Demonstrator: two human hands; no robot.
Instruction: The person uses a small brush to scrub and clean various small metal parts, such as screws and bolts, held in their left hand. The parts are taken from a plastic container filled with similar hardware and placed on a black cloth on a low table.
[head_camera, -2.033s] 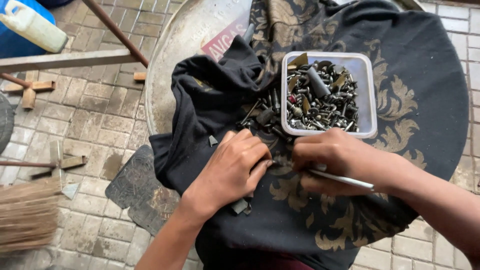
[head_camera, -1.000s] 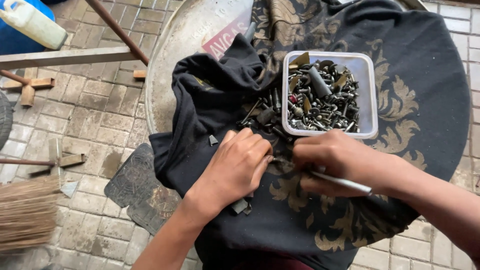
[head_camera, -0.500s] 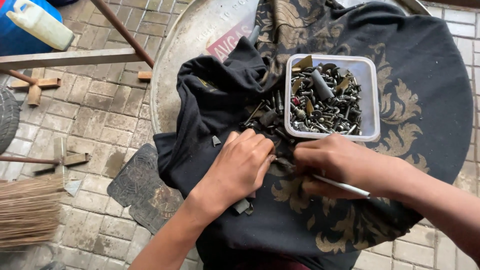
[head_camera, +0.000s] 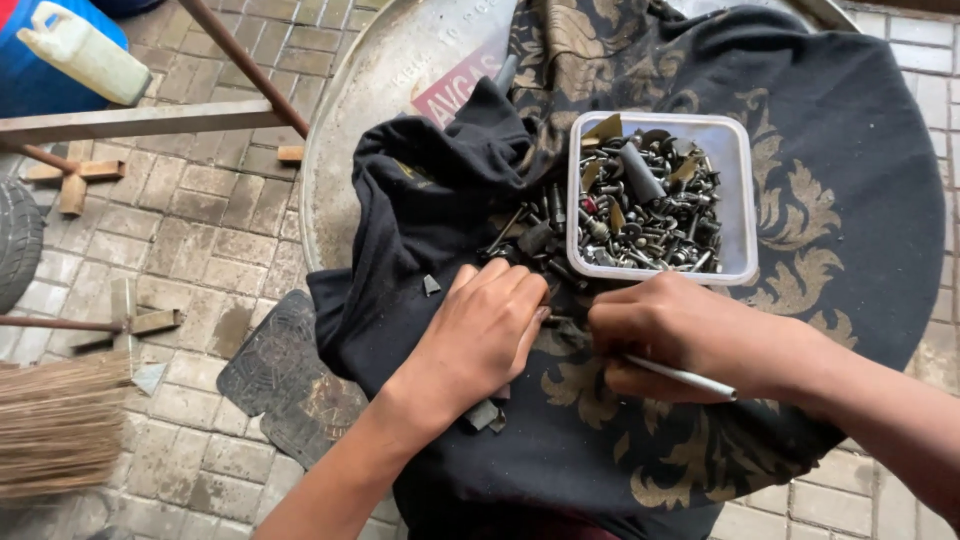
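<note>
surface: black gold-patterned cloth (head_camera: 800, 200) over my round metal tabletop (head_camera: 390, 110)
left hand (head_camera: 480, 335): fingers curled on loose screws (head_camera: 530, 240)
right hand (head_camera: 680, 335): fingers closed round a thin metal rod (head_camera: 685, 377)

Stuff you can't really make out here

The left hand (head_camera: 480, 335) lies flat over whatever small parts sit under it on the black cloth (head_camera: 800, 130), and the right hand (head_camera: 680, 335) curls over most of a thin metal rod (head_camera: 680, 377). The bits in the plastic tub (head_camera: 745, 170) are too tiny to sort out. The broom (head_camera: 55, 425) and tyre (head_camera: 18, 240) get cut off at the left edge.
</note>
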